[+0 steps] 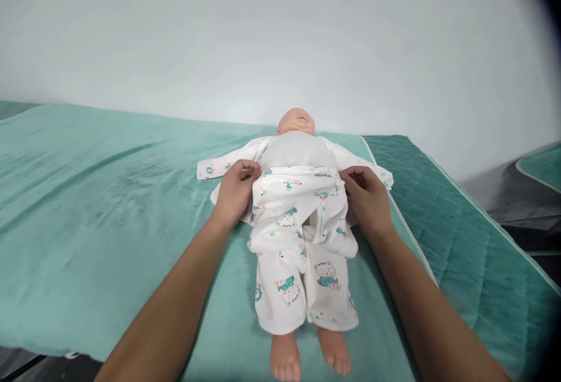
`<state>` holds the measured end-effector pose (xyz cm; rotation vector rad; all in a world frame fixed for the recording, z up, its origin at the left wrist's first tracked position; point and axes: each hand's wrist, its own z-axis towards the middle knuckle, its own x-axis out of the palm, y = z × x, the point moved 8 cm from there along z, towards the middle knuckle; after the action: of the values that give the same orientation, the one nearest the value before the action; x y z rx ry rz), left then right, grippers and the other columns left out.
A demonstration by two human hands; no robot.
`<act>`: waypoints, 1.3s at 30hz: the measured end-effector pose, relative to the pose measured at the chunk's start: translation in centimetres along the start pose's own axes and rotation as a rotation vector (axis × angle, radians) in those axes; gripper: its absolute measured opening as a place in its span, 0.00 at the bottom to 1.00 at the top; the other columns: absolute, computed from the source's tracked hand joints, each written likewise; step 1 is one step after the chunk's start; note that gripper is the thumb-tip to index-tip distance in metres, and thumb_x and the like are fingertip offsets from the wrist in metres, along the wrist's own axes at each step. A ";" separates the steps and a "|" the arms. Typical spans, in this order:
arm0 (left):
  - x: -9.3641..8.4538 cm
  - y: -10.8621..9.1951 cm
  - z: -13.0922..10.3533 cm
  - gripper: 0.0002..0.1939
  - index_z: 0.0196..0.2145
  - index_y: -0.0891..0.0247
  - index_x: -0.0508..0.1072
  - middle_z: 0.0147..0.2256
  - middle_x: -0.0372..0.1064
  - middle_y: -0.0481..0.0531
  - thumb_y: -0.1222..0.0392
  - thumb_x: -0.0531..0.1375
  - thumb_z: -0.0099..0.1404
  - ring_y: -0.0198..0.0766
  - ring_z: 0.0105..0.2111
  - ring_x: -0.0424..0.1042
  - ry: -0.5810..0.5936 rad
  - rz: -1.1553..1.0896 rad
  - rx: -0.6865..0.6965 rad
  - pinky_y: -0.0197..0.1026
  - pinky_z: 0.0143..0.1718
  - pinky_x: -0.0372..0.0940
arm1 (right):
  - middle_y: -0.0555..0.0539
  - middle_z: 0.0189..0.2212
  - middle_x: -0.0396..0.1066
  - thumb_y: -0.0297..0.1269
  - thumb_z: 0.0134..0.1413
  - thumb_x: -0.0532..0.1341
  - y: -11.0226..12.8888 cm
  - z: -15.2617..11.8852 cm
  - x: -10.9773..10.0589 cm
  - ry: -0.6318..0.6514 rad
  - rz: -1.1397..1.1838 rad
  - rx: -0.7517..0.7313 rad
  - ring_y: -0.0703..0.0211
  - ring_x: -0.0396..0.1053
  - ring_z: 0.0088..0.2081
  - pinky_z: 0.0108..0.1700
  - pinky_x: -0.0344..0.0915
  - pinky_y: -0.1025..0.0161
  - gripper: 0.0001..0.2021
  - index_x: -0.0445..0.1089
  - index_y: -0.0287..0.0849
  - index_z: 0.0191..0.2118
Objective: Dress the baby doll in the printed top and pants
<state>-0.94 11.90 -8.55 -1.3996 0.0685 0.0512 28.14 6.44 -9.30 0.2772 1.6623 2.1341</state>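
Observation:
A baby doll (296, 121) lies on its back, head away from me and bare feet toward me. White printed pants (284, 218) cover its legs and reach up over its belly, with a gap in the cloth near the crotch. Its white printed top (236, 157) lies spread open at the sides, both sleeves stretched out, over a plain grey-white torso. My left hand (240, 186) pinches the left edge of the waistband. At the waistband's right edge, my right hand (366, 195) is closed on the cloth, its fingertips partly hidden.
A teal sheet (109, 224) with wrinkles lies under the doll. A darker quilted teal mat (464, 230) extends at the right. Behind stands a white wall (263, 43). Dark frame parts show at the lower left and far right.

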 end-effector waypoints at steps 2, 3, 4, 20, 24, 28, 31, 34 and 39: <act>-0.4 -1.0 -0.1 0.09 0.38 0.59 0.75 0.39 0.74 0.50 0.57 0.63 0.59 0.39 0.39 0.71 -0.044 0.016 0.076 0.41 0.42 0.65 | 0.50 0.31 0.70 0.43 0.54 0.64 1.0 -0.2 -0.1 -0.018 -0.010 -0.061 0.59 0.66 0.33 0.36 0.64 0.62 0.07 0.71 0.47 0.35; -0.4 -1.5 -0.2 0.08 0.38 0.59 0.76 0.40 0.74 0.51 0.57 0.63 0.60 0.40 0.41 0.71 -0.048 0.032 0.110 0.41 0.44 0.65 | 0.50 0.31 0.69 0.43 0.55 0.64 1.5 -0.3 -0.1 -0.014 -0.021 -0.090 0.59 0.66 0.33 0.36 0.64 0.62 0.07 0.71 0.47 0.34; -0.3 -2.0 -0.3 0.07 0.37 0.59 0.76 0.41 0.74 0.51 0.56 0.63 0.60 0.40 0.42 0.71 -0.042 0.049 0.139 0.42 0.46 0.65 | 0.50 0.32 0.69 0.43 0.55 0.64 2.0 -0.5 0.1 -0.005 -0.031 -0.120 0.59 0.66 0.34 0.37 0.64 0.62 0.06 0.71 0.47 0.34; 2.0 -2.9 -0.7 0.11 0.36 0.61 0.70 0.43 0.66 0.52 0.53 0.65 0.60 0.37 0.42 0.66 0.268 0.070 0.203 0.39 0.47 0.63 | 0.50 0.42 0.67 0.44 0.54 0.66 2.1 -0.3 1.6 0.264 -0.006 -0.156 0.57 0.66 0.41 0.43 0.66 0.60 0.09 0.69 0.50 0.40; 1.9 -3.3 -0.7 0.09 0.33 0.61 0.70 0.48 0.62 0.54 0.55 0.65 0.60 0.40 0.50 0.64 0.248 0.104 0.261 0.39 0.49 0.63 | 0.49 0.50 0.67 0.42 0.54 0.67 2.6 -0.3 1.6 0.266 0.027 -0.262 0.54 0.65 0.53 0.55 0.64 0.54 0.11 0.70 0.52 0.43; 2.1 -3.0 -0.4 0.09 0.33 0.61 0.68 0.47 0.63 0.54 0.54 0.63 0.61 0.40 0.49 0.64 0.256 0.105 0.247 0.39 0.48 0.63 | 0.47 0.50 0.70 0.45 0.58 0.64 1.7 -0.3 2.1 0.312 0.031 -0.183 0.53 0.68 0.51 0.57 0.64 0.51 0.16 0.69 0.53 0.51; 2.4 -2.9 -0.3 0.10 0.33 0.61 0.66 0.45 0.65 0.53 0.54 0.62 0.63 0.38 0.44 0.65 0.283 0.101 0.237 0.39 0.45 0.62 | 0.47 0.49 0.72 0.47 0.58 0.63 1.5 -0.3 2.3 0.339 0.007 -0.171 0.52 0.69 0.51 0.56 0.65 0.52 0.16 0.70 0.52 0.51; 2.7 -2.9 0.1 0.10 0.33 0.60 0.64 0.42 0.67 0.51 0.53 0.60 0.65 0.37 0.40 0.65 0.298 0.107 0.241 0.38 0.41 0.61 | 0.48 0.45 0.73 0.48 0.58 0.63 1.7 -0.2 2.6 0.357 -0.025 -0.161 0.53 0.69 0.48 0.53 0.65 0.54 0.15 0.71 0.52 0.50; 2.7 -3.4 2.4 0.10 0.35 0.59 0.62 0.32 0.63 0.46 0.52 0.57 0.67 0.36 0.32 0.61 0.223 0.325 0.274 0.38 0.34 0.55 | 0.50 0.38 0.71 0.50 0.61 0.59 2.9 -0.2 3.3 0.361 -0.150 -0.197 0.56 0.67 0.40 0.46 0.64 0.58 0.13 0.71 0.49 0.45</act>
<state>2.10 13.63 -5.03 -1.1047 0.4719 0.1499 24.50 7.15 -6.94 -0.2996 1.5775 2.3083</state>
